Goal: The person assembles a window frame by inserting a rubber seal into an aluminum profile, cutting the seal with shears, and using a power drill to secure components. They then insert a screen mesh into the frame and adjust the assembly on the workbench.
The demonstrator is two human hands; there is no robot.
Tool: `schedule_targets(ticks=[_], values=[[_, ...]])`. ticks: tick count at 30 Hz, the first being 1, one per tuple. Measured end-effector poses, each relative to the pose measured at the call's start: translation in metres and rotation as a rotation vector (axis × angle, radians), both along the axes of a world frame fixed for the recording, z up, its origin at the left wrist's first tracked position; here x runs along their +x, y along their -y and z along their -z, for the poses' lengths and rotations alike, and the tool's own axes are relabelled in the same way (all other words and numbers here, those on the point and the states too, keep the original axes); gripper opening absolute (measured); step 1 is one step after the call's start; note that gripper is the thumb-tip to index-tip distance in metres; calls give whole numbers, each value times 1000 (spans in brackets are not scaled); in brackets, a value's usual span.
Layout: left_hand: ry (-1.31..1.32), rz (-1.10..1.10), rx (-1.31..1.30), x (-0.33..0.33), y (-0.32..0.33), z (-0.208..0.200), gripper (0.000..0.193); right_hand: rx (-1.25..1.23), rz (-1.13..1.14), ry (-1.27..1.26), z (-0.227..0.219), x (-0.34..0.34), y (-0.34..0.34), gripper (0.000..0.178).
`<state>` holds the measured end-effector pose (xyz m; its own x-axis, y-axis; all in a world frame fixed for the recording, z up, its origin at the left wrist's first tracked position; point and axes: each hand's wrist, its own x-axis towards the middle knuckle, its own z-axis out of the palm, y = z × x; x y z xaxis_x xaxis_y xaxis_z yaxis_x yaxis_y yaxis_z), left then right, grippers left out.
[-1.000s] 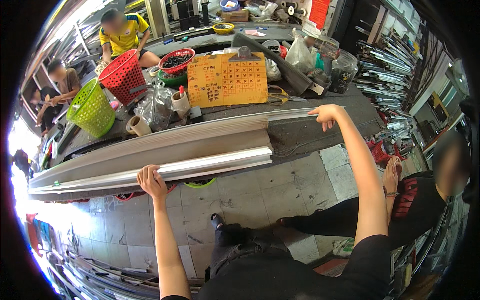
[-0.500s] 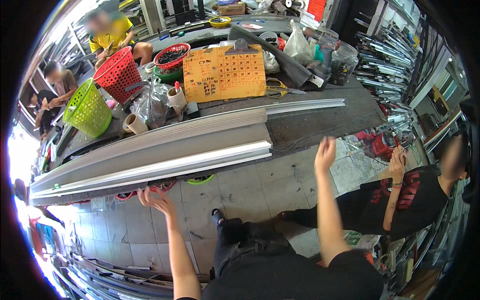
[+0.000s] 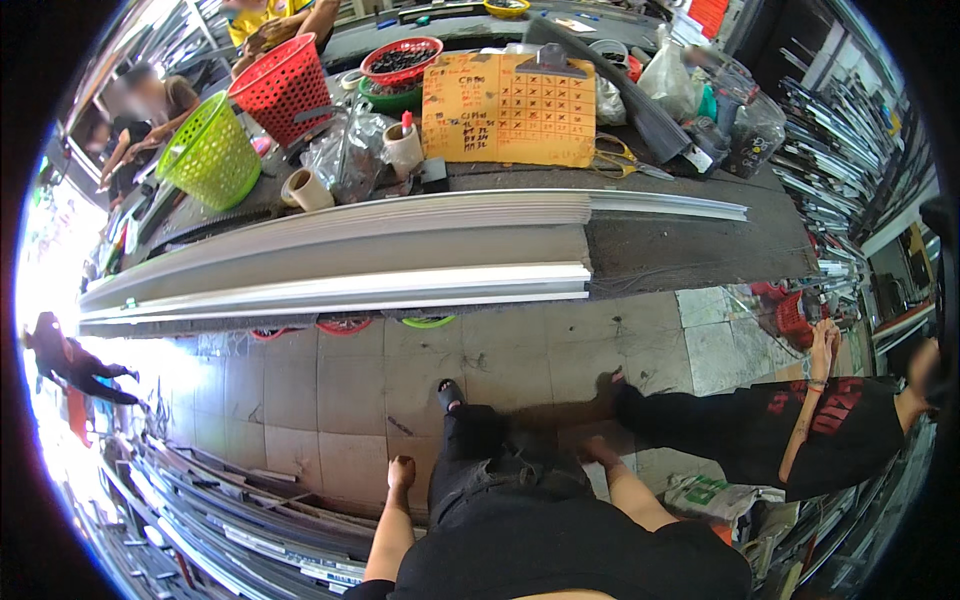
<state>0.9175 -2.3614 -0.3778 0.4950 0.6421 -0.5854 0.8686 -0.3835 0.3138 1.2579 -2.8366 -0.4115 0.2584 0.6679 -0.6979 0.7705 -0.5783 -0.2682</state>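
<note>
My left hand (image 3: 401, 471) hangs low beside my leg, fingers curled in, with nothing showing in it. My right hand (image 3: 599, 452) is down near my other thigh, smeared by motion, so its fingers cannot be made out. Both are well away from the workbench (image 3: 690, 240). Long metal profiles lie along the bench's near side: a bright silver one (image 3: 440, 283) at the front edge and a stack of ribbed grey ones (image 3: 420, 214) behind. A thin silver profile (image 3: 670, 204) sticks out to the right.
A yellow chart on a clipboard (image 3: 508, 110), scissors (image 3: 628, 162), a green basket (image 3: 212, 160) and a red basket (image 3: 283, 95) stand on the bench. A person in black (image 3: 760, 430) is close on my right. Metal lengths (image 3: 250, 520) lie behind me on the left.
Both my hands have dropped from near the bench to beside my legs. The view has shifted, and the bench sits higher in it. A walking person now shows at far left.
</note>
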Motion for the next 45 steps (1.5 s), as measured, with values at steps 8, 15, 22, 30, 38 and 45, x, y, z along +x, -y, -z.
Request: schedule_targets(ticks=[8,15,22,30,38,45], values=[[135,-179,-267,31,22,-5,39,402,1433,-396,-45,55,-66,25],[0,77,36,48,26,-23,38,291,886,-515,-16,28,-57,24],[51,-95,39,50,11,-49,34,223,1071,-584,-221,133,-32,30],[167,120,-121,43,21,4,38,831,777,-86,-508,322,-47,45],[113,33,-92,15,16,1,35,172,909,168,-523,401,-108,67],[62,210,-65,0,24,18,33,66,893,171,-518,416,-121,66]])
